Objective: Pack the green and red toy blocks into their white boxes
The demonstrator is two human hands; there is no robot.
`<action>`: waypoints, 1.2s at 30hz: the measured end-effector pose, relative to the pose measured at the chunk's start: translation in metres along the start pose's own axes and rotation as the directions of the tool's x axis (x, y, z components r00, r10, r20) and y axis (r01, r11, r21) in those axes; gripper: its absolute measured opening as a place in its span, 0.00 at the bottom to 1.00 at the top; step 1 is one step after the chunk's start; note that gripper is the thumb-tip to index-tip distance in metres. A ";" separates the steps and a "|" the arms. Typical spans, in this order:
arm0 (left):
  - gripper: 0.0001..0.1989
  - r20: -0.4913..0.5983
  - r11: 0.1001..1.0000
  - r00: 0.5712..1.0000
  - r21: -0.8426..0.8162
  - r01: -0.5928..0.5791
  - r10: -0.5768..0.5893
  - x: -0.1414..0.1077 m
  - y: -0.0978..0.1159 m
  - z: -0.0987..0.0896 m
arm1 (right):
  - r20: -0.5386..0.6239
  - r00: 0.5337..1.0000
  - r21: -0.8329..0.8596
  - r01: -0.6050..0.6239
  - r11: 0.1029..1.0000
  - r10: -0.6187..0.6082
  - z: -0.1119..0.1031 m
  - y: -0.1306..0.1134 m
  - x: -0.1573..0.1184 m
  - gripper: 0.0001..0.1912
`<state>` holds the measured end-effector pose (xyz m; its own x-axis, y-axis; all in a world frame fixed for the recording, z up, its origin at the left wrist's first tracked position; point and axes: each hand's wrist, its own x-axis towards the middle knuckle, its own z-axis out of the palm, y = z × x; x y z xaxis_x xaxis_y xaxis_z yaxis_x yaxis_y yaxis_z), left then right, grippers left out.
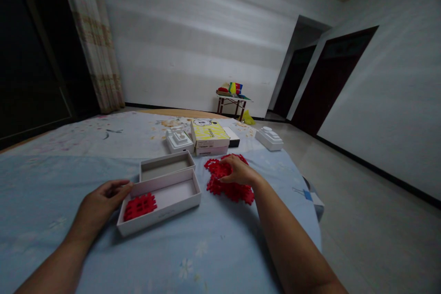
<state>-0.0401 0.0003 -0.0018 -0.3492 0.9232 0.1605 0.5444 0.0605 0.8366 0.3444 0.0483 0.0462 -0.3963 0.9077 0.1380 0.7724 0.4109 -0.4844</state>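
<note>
My left hand is closed on the left end of a shallow white box, thumb at the rim and fingers curled. Inside the box's left part lies a red toothed interlocking piece; white floor shows to its right. My right hand reaches over a loose pile of red interlocking pieces to the right of the box. Its thumb and fingers are apart, touching the pile, and the far fingertips are partly hidden. Just behind the white box rests an open box lid with a grey inside.
Behind stand a yellow-and-white cartoon box, a white moulded block, a black-and-white box and another white block. A floral cloth covers the round table. A small table holding colourful items stands by the wall.
</note>
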 end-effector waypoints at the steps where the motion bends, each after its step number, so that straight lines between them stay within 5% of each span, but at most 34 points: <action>1: 0.27 -0.002 1.000 1.000 0.000 -0.002 0.002 0.000 0.001 0.000 | 0.031 0.999 -0.020 -0.012 1.000 0.012 0.004 -0.004 0.000 0.31; 11: 0.26 0.017 0.998 0.999 -0.055 -0.027 0.028 -0.002 -0.002 0.004 | 0.128 0.987 -0.257 -0.066 0.964 0.102 0.025 -0.016 0.002 0.27; 15: 0.26 -0.019 0.995 0.999 -0.085 -0.043 0.041 -0.005 -0.001 0.008 | 0.009 0.999 -0.102 -0.042 0.994 0.043 0.018 -0.029 -0.001 0.28; 19: 0.23 -0.049 0.992 0.997 -0.108 -0.069 0.064 -0.008 0.005 0.010 | -0.090 0.974 0.128 0.220 0.967 -0.209 0.019 -0.071 0.004 0.30; 23: 0.22 -0.061 0.990 0.994 -0.111 -0.092 0.085 -0.011 0.007 0.011 | 0.037 0.904 0.123 0.418 0.900 -0.425 0.036 -0.127 0.022 0.33; 27: 0.23 -0.071 0.987 0.992 -0.111 -0.112 0.104 -0.012 0.006 0.011 | 0.262 0.825 0.078 0.499 0.863 -0.501 0.056 -0.165 0.046 0.33; 32: 0.23 -0.063 0.986 0.992 -0.121 -0.115 0.108 -0.011 0.005 0.012 | 0.464 0.741 0.082 0.509 0.857 -0.485 0.067 -0.170 0.063 0.37; 36: 0.22 -0.055 0.985 0.993 -0.132 -0.112 0.105 -0.012 0.005 0.012 | 0.417 0.762 0.243 0.432 0.868 -0.496 0.065 -0.155 0.061 0.35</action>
<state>-0.0239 -0.0060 -0.0055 -0.3314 0.9022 0.2760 0.4744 -0.0936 0.8753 0.1684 0.0341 0.0740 -0.8919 0.4520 -0.0149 0.3787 0.7283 -0.5710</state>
